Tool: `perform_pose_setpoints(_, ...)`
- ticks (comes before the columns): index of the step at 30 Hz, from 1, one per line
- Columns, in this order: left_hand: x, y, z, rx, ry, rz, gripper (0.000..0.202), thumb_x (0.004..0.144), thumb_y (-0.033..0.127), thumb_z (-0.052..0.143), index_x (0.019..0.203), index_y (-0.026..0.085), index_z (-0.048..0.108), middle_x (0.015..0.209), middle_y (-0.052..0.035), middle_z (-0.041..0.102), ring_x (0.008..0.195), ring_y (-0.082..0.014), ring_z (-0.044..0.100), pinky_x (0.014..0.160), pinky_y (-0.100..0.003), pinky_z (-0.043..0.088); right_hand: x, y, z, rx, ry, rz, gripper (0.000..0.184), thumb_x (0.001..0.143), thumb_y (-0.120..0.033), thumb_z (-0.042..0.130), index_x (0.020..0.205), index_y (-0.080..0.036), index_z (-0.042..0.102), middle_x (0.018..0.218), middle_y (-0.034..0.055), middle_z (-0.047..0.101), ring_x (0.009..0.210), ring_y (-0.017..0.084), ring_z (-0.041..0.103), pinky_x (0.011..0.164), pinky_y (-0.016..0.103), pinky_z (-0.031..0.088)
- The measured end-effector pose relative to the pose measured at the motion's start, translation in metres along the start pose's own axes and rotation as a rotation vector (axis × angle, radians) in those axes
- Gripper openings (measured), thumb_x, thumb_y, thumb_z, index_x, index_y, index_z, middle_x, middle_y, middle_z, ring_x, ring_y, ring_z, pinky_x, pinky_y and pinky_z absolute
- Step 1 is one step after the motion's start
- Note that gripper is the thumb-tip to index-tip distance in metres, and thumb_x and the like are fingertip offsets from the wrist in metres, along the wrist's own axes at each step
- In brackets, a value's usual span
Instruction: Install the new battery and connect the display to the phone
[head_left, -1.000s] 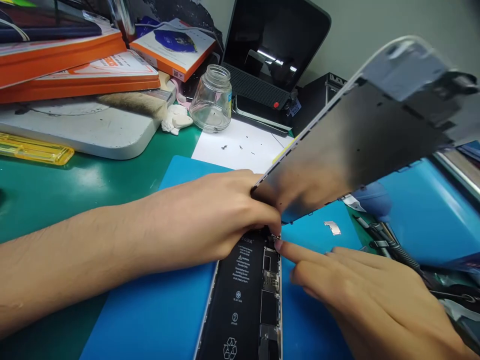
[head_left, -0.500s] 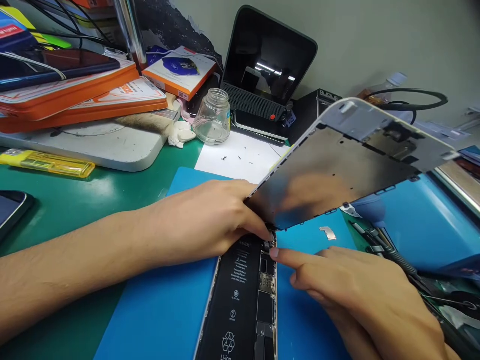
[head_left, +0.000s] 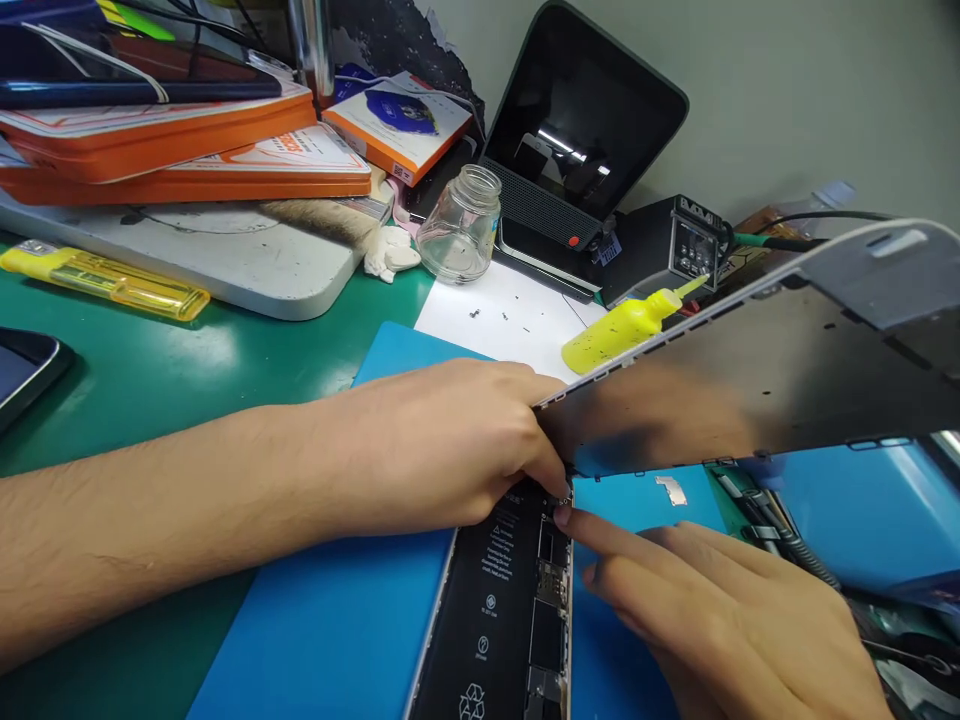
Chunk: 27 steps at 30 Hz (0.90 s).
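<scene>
An opened phone body [head_left: 517, 610] lies on a blue mat [head_left: 322, 630], its black battery and circuit board showing. My left hand [head_left: 442, 445] pinches the lower end of the lifted screen panel [head_left: 757, 380], which tilts up and to the right with its metal back showing. My right hand [head_left: 705, 610] rests on the mat beside the phone. Its index finger is stretched out and the tip touches the connector area at the phone's top right, just under the panel's hinge end.
A small metal plate [head_left: 670, 488] lies on the mat. White paper [head_left: 502, 320] holds tiny screws. Behind are a glass jar [head_left: 460, 225], a yellow squeeze bottle [head_left: 622, 327], a black screen device [head_left: 585, 130], orange boxes [head_left: 187, 150], a yellow lighter [head_left: 112, 283], and tools [head_left: 780, 525].
The screen panel has dropped lower and swung out to the right, uncovering the yellow squeeze bottle. Both hands stay at the phone's top end; the view shifted slightly.
</scene>
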<state>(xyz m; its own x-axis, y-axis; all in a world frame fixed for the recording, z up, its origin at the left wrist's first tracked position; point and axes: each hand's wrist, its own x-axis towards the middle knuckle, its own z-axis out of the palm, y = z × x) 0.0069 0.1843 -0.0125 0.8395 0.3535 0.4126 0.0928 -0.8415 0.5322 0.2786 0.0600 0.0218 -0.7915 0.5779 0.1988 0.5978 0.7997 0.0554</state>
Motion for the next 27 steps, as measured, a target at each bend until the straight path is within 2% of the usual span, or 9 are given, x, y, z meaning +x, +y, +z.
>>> perform_pose_setpoints(4,0.001,0.001,-0.002,0.003,-0.010,-0.007,0.043,0.089,-0.004,0.082,0.114,0.029,0.094,0.116,0.0001,0.087,0.109,-0.0200,0.082,0.087,-0.028,0.061,0.005,-0.002,-0.001,0.012,0.025,0.025,0.037,0.107,0.002,0.044,0.128,-0.016,0.068,0.134,0.0027,0.084,0.095,0.013,0.078,0.081,0.031,0.058)
perform_pose_setpoints(7,0.002,0.003,-0.003,0.011,0.000,-0.013,0.045,0.086,-0.005,0.082,0.112,0.029,0.094,0.110,0.0004,0.087,0.101,-0.0197,0.082,0.080,-0.028,0.059,0.010,-0.003,0.000,0.032,0.031,0.001,0.031,0.112,-0.006,0.043,0.128,-0.015,0.068,0.131,0.0064,0.084,0.096,0.014,0.076,0.080,0.031,0.057)
perform_pose_setpoints(10,0.002,0.002,-0.003,0.022,0.007,-0.020,0.044,0.086,-0.005,0.081,0.111,0.028,0.095,0.106,-0.0018,0.087,0.098,-0.0215,0.082,0.077,-0.030,0.059,0.013,-0.004,0.001,0.053,0.041,0.040,0.032,0.116,-0.015,0.039,0.131,-0.013,0.068,0.129,0.0099,0.083,0.093,0.017,0.072,0.077,0.031,0.056)
perform_pose_setpoints(14,0.003,-0.001,-0.001,0.014,0.008,-0.015,0.043,0.089,-0.004,0.078,0.111,0.029,0.094,0.108,-0.0022,0.088,0.099,-0.0204,0.082,0.077,-0.029,0.059,0.013,-0.004,-0.003,0.043,0.045,0.047,0.033,0.109,0.000,0.044,0.127,-0.015,0.067,0.126,0.0068,0.084,0.088,0.013,0.073,0.075,0.028,0.057)
perform_pose_setpoints(16,0.003,-0.003,0.000,0.005,0.008,-0.012,0.045,0.088,-0.006,0.078,0.111,0.029,0.094,0.113,-0.0014,0.088,0.101,-0.0196,0.083,0.080,-0.029,0.060,0.014,-0.003,-0.005,0.030,0.048,0.031,0.032,0.108,0.002,0.047,0.125,-0.015,0.067,0.123,0.0059,0.085,0.082,0.011,0.072,0.072,0.025,0.057)
perform_pose_setpoints(23,0.005,-0.002,-0.001,0.036,-0.011,0.000,0.043,0.087,-0.004,0.079,0.109,0.029,0.095,0.103,-0.0030,0.087,0.099,-0.0232,0.082,0.077,-0.033,0.058,0.020,0.000,-0.007,0.026,0.058,0.026,0.028,0.119,-0.021,0.042,0.125,-0.016,0.069,0.120,0.0085,0.086,0.076,0.010,0.074,0.068,0.023,0.059)
perform_pose_setpoints(25,0.006,-0.001,-0.002,0.037,-0.036,-0.002,0.041,0.088,-0.003,0.079,0.110,0.027,0.095,0.106,-0.0035,0.087,0.101,-0.0239,0.082,0.077,-0.034,0.059,0.016,0.000,-0.006,0.022,0.051,0.030,0.027,0.119,-0.021,0.044,0.126,-0.016,0.070,0.121,0.0085,0.086,0.078,0.011,0.076,0.068,0.023,0.059)
perform_pose_setpoints(27,0.006,0.000,-0.003,0.031,-0.064,-0.007,0.040,0.090,-0.003,0.077,0.111,0.026,0.094,0.111,-0.0037,0.087,0.106,-0.0241,0.082,0.080,-0.035,0.060,0.009,-0.001,-0.004,0.010,0.059,0.036,0.025,0.116,-0.019,0.049,0.127,-0.015,0.071,0.130,0.0114,0.084,0.088,0.015,0.079,0.073,0.027,0.061)
